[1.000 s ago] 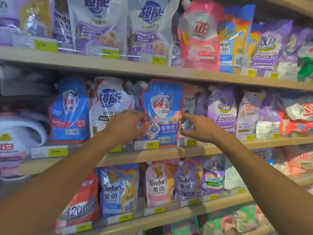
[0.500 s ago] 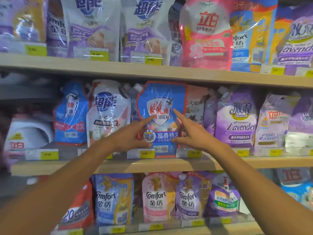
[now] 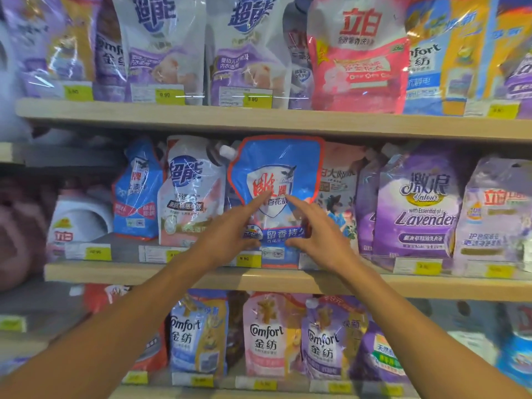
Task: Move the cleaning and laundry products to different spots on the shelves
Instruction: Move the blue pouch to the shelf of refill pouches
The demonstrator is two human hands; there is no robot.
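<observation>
The blue detergent pouch is red-bordered, with a white shield bearing red characters and a white spout cap at its upper left; it stands upright at the front of the middle shelf, between a white pouch and a pale illustrated pouch.

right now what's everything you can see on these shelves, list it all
red-edged blue plastic pouch: one, blue, middle shelf centre, upright
white-and-purple plastic pouches: two, top shelf, side by side
pink-and-white plastic pouch: one, top shelf right
purple lavender pouch: one, middle shelf right
white plastic jug: one, middle shelf left
Comfort softener pouches: three, blue, pink, purple, bottom shelf
yellow price tags: many, shelf edges
wooden shelves: three, pale
left hand: fingers straight, touching blue pouch
right hand: likewise
</observation>
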